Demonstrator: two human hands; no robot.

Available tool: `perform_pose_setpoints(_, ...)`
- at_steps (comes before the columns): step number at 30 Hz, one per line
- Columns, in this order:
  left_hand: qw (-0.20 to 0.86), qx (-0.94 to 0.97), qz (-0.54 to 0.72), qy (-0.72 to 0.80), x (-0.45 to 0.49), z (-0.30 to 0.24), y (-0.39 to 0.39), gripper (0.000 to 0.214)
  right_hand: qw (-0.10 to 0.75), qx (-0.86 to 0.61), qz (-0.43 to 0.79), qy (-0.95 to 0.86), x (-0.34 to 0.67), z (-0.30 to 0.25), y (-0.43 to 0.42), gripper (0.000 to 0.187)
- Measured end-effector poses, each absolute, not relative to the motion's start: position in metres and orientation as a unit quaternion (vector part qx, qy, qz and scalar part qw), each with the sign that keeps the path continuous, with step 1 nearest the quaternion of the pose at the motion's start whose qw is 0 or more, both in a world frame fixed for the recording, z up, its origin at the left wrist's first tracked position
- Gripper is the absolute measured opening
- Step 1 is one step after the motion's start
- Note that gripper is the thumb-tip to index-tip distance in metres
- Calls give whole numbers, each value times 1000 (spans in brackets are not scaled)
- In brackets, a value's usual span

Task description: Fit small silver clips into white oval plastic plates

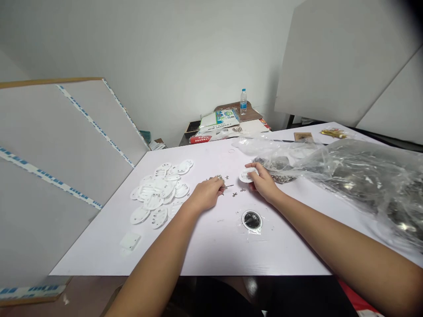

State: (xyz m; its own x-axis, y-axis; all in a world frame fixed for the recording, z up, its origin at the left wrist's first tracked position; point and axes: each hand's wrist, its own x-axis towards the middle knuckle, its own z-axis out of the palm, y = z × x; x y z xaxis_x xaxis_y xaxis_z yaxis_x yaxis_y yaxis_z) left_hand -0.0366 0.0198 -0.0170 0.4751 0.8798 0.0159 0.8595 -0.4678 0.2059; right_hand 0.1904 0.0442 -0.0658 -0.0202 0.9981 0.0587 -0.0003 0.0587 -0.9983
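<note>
My right hand [262, 182] holds a small white round disc [247, 175] between its fingers and thumb. My left hand [205, 196] lies on the white tabletop [211, 246], its fingertips among scattered small metal pins [220, 179]. I cannot tell whether those fingers grip a pin. To the left of that hand is a heap of white slotted plastic discs [158, 193]. A round black-and-silver badge [251, 221] in clear film lies below and between my hands.
A clear plastic bag [363, 176] of metal parts spreads over the right side of the table, with a pile of metal pins [274, 169] at its mouth. A white square piece [130, 241] lies near the front edge. Papers and a water bottle [243, 102] stand beyond the table.
</note>
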Motion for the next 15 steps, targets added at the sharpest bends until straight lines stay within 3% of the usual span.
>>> perform_pose_setpoints(15,161,867,121,456,-38,-13,24,13,514,-476,486,-523,191,-64,44,30)
